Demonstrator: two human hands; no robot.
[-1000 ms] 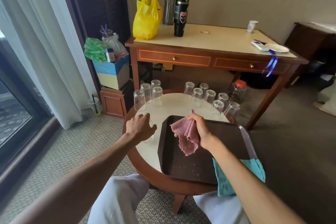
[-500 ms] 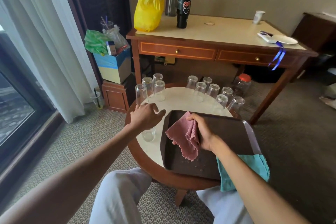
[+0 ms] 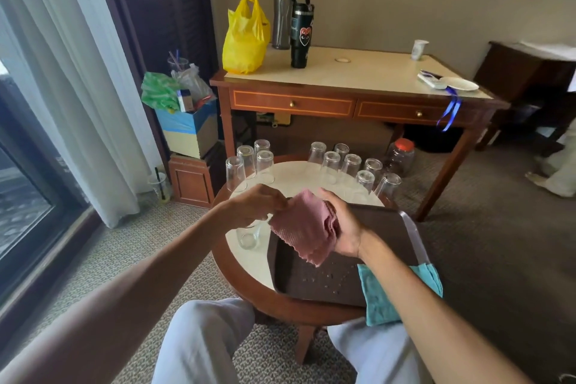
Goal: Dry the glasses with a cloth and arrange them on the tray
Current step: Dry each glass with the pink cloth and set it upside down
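Clear drinking glass (image 3: 249, 235) gripped by curled fingers of left hand (image 3: 258, 204), over the bare strip of round cream-topped worktop (image 3: 290, 176) just left of the dark brown rectangular tray (image 3: 386, 227). Bunched pink waffle-weave cloth (image 3: 304, 229) clutched in right hand (image 3: 343, 227), meeting the glass's upper part and hanging across the tray's left edge. Upturned clear glasses (image 3: 330, 165) clustered along the far rim. Teal cloth (image 3: 377, 299) draped off the tray's near right corner.

One glass (image 3: 249, 235) beside pink cloth (image 3: 304, 229)
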